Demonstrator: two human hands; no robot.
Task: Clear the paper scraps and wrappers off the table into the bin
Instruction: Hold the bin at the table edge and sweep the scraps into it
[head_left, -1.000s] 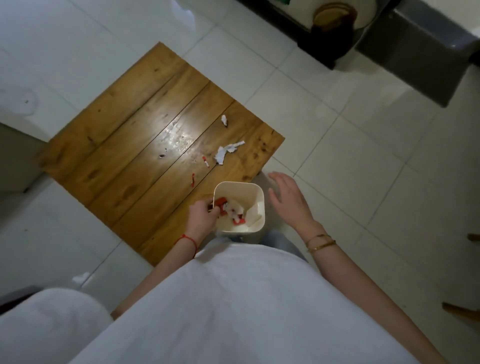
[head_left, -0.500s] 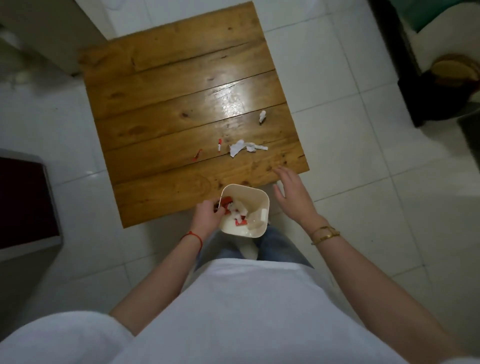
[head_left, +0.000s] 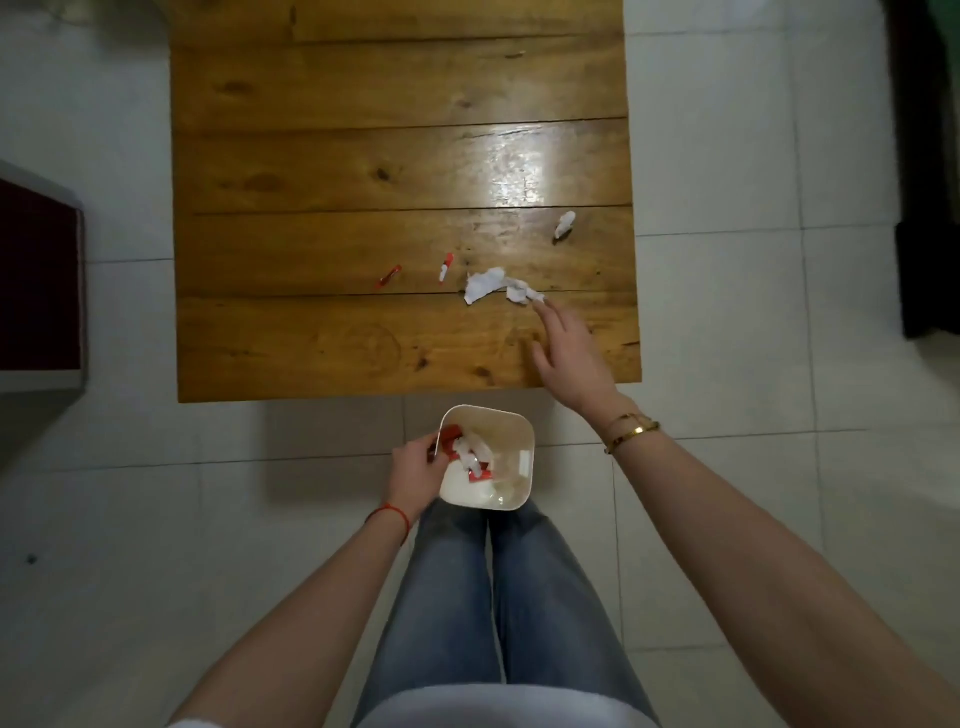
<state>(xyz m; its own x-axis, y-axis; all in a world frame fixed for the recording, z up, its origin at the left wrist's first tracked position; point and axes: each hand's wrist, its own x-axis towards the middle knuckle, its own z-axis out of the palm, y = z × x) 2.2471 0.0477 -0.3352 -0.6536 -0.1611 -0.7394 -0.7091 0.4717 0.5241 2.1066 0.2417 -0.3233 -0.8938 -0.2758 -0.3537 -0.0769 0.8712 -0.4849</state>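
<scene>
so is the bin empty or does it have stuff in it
Partly filled: white paper scraps and red wrappers lie inside the bin.

Glossy wooden table (head_left: 332, 171); crumpled paper scraps (head_left: 491, 285); smooth plastic bin (head_left: 524, 439).

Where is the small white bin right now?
In the head view, the white bin is off the table, just below its near edge, held at its left rim by the left hand.
</scene>
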